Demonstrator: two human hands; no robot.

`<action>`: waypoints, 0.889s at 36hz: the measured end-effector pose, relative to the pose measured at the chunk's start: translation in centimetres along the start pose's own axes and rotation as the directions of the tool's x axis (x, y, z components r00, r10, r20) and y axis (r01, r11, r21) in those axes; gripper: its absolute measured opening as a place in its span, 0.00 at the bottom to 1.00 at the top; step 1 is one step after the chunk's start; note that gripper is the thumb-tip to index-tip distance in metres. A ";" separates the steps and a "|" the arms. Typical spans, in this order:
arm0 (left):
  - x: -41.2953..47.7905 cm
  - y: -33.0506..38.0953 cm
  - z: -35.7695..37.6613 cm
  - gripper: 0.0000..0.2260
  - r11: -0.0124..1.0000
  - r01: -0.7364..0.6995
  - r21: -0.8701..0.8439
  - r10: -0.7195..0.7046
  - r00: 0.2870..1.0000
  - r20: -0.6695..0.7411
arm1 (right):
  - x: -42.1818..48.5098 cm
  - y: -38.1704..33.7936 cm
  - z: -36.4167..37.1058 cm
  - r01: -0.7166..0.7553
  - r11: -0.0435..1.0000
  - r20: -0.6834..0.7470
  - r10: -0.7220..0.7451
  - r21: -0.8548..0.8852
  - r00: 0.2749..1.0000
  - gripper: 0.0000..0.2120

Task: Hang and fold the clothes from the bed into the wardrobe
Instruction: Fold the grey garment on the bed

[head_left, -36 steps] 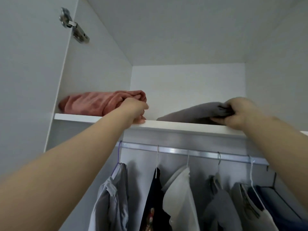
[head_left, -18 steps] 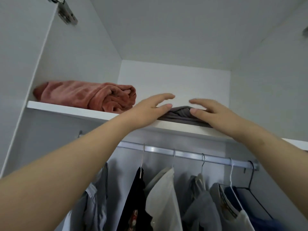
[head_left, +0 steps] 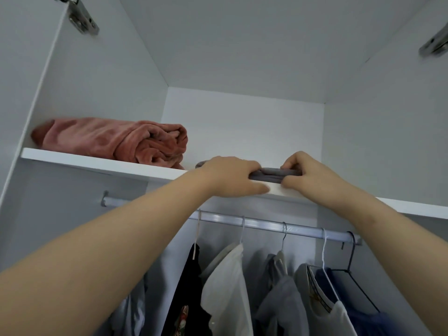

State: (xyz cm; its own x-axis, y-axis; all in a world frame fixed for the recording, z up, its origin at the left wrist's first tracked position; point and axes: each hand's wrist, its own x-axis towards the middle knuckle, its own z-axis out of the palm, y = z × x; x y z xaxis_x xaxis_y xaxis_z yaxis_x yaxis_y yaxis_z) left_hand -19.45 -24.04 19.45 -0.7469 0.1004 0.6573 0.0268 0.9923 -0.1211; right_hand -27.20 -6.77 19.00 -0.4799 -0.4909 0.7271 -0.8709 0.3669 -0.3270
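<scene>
Both hands, left hand (head_left: 230,175) and right hand (head_left: 308,173), pinch the folded grey garment (head_left: 269,174) at frame centre, lying lengthwise along the shelf (head_left: 97,163) front edge, open shelf stretching rightward

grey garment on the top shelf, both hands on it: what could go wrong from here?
1. The grey folded garment sits at the shelf's front edge; letting go now, it may slide off onto the hanging clothes.
2. Both the left hand and right hand pinch it, which could undo the fold.
3. Pushed leftward, it could crowd the pink towel.

Left hand (head_left: 230,177) and right hand (head_left: 306,174) grip grey garment (head_left: 272,174) on shelf (head_left: 97,163).
</scene>
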 end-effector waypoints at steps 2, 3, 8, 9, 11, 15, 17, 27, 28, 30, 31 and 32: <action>0.0 -0.2 0.3 0.14 1.000 -0.014 0.015 0.013 0.999 0.038 | -0.5 0.3 -0.5 0.012 0.994 0.070 -0.004 -0.104 0.998 0.08; 0.1 -0.3 0.2 0.14 1.000 -0.021 0.008 0.021 0.999 0.046 | -0.7 0.5 -0.7 0.023 0.988 0.102 -0.008 -0.155 0.995 0.09; 0.4 -0.6 -0.1 0.15 1.000 -0.017 0.008 0.017 0.996 0.085 | -1.0 0.5 -0.6 0.024 0.994 0.142 -0.008 -0.111 0.990 0.06; 0.3 -0.6 0.1 0.13 1.000 -0.013 0.026 0.011 0.997 0.072 | -0.9 0.4 -0.5 0.016 0.994 0.142 -0.001 -0.108 0.990 0.06; 0.0 -0.5 0.4 0.11 0.999 0.011 0.039 -0.012 0.999 0.039 | -0.5 0.0 -0.4 0.007 0.990 0.137 0.013 -0.144 0.991 0.11; -0.7 -1.2 0.1 0.15 0.993 0.100 0.066 -0.100 0.995 -0.006 | 1.0 -1.3 0.5 0.044 0.946 0.197 0.021 -0.321 0.980 0.15; -1.1 -1.9 -0.1 0.15 0.985 0.152 0.081 -0.152 0.988 -0.011 | 1.9 -2.0 1.3 0.062 0.935 0.225 0.020 -0.349 0.974 0.16; -3.6 -6.3 -1.6 0.12 0.933 0.348 0.085 -0.349 0.937 -0.009 | 5.3 -5.8 6.2 0.121 0.929 0.319 -0.003 -0.350 0.948 0.13; -3.7 -6.6 -1.8 0.11 0.929 0.360 0.089 -0.361 0.933 -0.008 | 5.5 -6.1 6.4 0.121 0.930 0.325 -0.002 -0.347 0.946 0.13; -3.8 -7.0 -2.0 0.11 0.924 0.373 0.087 -0.374 0.927 -0.009 | 5.7 -6.6 6.6 0.121 0.932 0.341 0.004 -0.343 0.940 0.14; -3.8 -7.1 -2.0 0.11 0.923 0.376 0.086 -0.376 0.927 -0.013 | 5.8 -6.7 6.6 0.122 0.933 0.347 0.004 -0.340 0.938 0.14; -3.8 -7.2 -1.9 0.12 0.922 0.376 0.088 -0.376 0.927 -0.021 | 5.8 -6.7 6.5 0.124 0.934 0.350 0.001 -0.335 0.937 0.14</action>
State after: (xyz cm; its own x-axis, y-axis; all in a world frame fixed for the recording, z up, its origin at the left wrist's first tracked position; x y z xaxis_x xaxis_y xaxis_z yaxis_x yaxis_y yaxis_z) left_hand -15.57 -31.43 19.21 -0.6883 -0.2782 0.6700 -0.3145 0.9467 0.0700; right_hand -24.84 -17.22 21.41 -0.4876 -0.7360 0.4696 -0.8373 0.5467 -0.0125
